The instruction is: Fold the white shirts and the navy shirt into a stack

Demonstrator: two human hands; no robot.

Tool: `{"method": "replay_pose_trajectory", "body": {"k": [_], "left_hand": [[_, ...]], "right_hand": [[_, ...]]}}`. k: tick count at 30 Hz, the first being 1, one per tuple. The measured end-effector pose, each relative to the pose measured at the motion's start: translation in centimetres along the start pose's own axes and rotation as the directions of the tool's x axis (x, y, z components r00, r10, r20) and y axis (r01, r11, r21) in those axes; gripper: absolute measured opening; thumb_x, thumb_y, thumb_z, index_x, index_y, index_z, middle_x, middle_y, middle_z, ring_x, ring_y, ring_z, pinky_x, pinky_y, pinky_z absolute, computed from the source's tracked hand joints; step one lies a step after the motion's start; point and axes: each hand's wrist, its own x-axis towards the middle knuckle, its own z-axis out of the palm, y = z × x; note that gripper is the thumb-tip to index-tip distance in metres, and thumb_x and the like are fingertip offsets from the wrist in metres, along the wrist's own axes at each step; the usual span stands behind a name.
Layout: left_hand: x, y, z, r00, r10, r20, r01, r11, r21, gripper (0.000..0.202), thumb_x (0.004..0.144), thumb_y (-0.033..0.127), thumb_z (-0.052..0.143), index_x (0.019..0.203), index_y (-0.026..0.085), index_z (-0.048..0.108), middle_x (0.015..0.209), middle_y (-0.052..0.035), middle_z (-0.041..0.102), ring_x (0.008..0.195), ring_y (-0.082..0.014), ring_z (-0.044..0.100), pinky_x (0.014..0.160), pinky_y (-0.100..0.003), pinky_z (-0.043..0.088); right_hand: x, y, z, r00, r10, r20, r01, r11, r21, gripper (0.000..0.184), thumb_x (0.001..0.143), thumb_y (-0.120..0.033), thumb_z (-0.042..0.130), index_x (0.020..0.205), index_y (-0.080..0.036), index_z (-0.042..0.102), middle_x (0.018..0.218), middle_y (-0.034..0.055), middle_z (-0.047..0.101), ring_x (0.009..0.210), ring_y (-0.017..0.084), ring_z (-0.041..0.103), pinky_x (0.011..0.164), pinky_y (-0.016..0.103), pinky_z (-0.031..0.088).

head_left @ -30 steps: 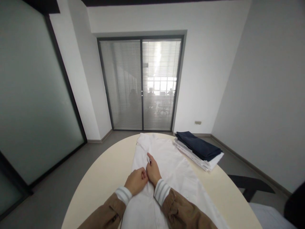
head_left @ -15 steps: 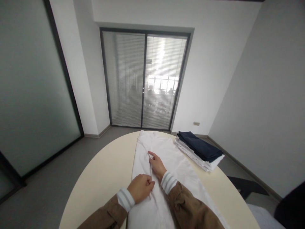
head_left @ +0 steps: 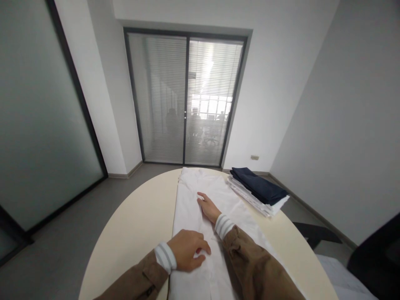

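A long white garment (head_left: 190,208), folded lengthwise, lies over the middle of the round table (head_left: 131,225). My left hand (head_left: 189,250) rests on its nearer part, thumb and fingers loosely curved with a gap between them. Farther along, my right hand (head_left: 208,208) lies on the cloth with its fingers stretched out toward the far end. Neither hand grips the fabric. Soft creases run through the garment around both hands, and my right forearm covers part of its right side.
At the table's right edge sits a stack of folded white cloth (head_left: 246,196) with a folded navy cloth (head_left: 259,185) on top. A dark chair (head_left: 375,254) stands at the lower right. Beyond the table is a glass door with blinds (head_left: 159,108).
Both hands have let go of the pinched cloth and loosened their fingers. The raised fold between them has flattened. The view has shifted slightly.
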Motion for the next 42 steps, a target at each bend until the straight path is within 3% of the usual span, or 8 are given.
{"method": "replay_pose_trajectory", "body": {"k": [7,15,20,25,28,31,34,42], "left_hand": [[0.1,0.2,-0.1,0.991,0.104,-0.083,-0.106,0.994,-0.012,0.007,0.088,0.021,0.053,0.091,0.022,0.059,0.089,0.0003,0.063,0.081,-0.0146,0.059,0.074,-0.023,0.045],[0.6,0.3,1.2,0.992,0.100,-0.072,-0.097,0.994,0.047,0.003,0.087,0.021,0.057,0.089,0.023,0.058,0.088,0.0014,0.064,0.084,-0.0156,0.058,0.076,-0.025,0.045],[0.4,0.9,1.4,0.989,0.133,-0.072,-0.126,0.988,0.092,0.022,0.083,0.030,0.062,0.104,0.025,0.061,0.115,-0.0039,0.062,0.110,-0.0237,0.056,0.097,-0.041,0.044],[0.2,1.3,1.8,1.000,0.031,-0.005,-0.030,0.993,0.114,0.074,0.075,0.028,0.065,0.143,0.029,0.038,0.161,-0.0116,0.020,0.146,-0.0435,0.012,0.111,-0.070,0.016],[0.3,0.9,2.3,0.998,0.004,0.062,-0.012,0.992,0.122,0.077,0.078,0.031,0.062,0.148,0.029,0.031,0.161,-0.0113,0.021,0.147,-0.0427,0.012,0.112,-0.069,0.017],[0.5,-0.1,3.4,0.999,0.051,0.019,-0.053,0.983,0.174,0.073,0.084,0.046,0.057,0.150,0.029,0.029,0.161,-0.0113,0.022,0.146,-0.0421,0.014,0.113,-0.067,0.020],[0.7,-1.5,5.2,0.985,0.157,-0.067,-0.128,0.939,0.320,0.076,0.088,0.052,0.053,0.153,0.026,0.024,0.160,-0.0134,0.024,0.145,-0.0421,0.018,0.112,-0.064,0.025],[2.7,-5.1,10.3,0.838,0.427,-0.340,-0.095,0.728,0.679,0.054,0.091,0.032,0.054,0.143,0.024,0.045,0.134,-0.0087,0.061,0.120,-0.0356,0.054,0.101,-0.052,0.040]], "right_hand": [[0.8,0.7,0.0,0.999,0.043,-0.018,-0.037,0.974,0.223,0.049,0.083,-0.029,0.054,0.130,-0.017,0.049,0.098,0.0067,0.074,0.089,0.020,0.069,0.092,0.037,0.050],[0.3,0.4,-0.1,1.000,-0.008,0.017,0.004,0.967,0.255,0.053,0.077,-0.029,0.059,0.128,-0.017,0.051,0.091,0.0050,0.073,0.083,0.020,0.068,0.083,0.035,0.053],[0.2,-0.2,-0.5,0.999,-0.036,-0.023,0.032,0.990,-0.136,0.052,0.083,-0.027,0.053,0.135,-0.021,0.048,0.079,-0.0021,0.065,0.065,0.012,0.061,0.064,0.023,0.050],[1.6,-1.6,-1.3,0.999,0.039,0.021,-0.026,0.905,-0.426,0.051,0.079,-0.018,0.057,0.130,-0.020,0.055,0.069,-0.0051,0.057,0.049,0.009,0.050,0.051,0.022,0.043],[3.0,-2.3,-1.2,0.999,0.034,0.007,-0.025,0.843,-0.538,0.050,0.078,-0.016,0.059,0.128,-0.019,0.057,0.074,-0.0012,0.061,0.056,0.012,0.057,0.059,0.026,0.047],[4.5,-2.8,-0.3,0.999,-0.022,-0.027,-0.001,0.763,-0.646,0.052,0.076,-0.016,0.062,0.128,-0.018,0.058,0.104,0.0099,0.066,0.089,0.021,0.065,0.081,0.033,0.049],[6.1,-3.4,1.2,0.997,-0.070,-0.037,0.019,0.674,-0.739,0.056,0.075,-0.017,0.062,0.131,-0.021,0.057,0.137,0.0146,0.052,0.123,0.029,0.052,0.100,0.040,0.041],[9.6,-5.0,4.1,0.991,-0.112,0.073,0.120,0.500,-0.858,0.057,0.084,-0.028,0.056,0.141,-0.032,0.048,0.156,0.0074,0.033,0.141,0.034,0.028,0.106,0.049,0.033]]}}
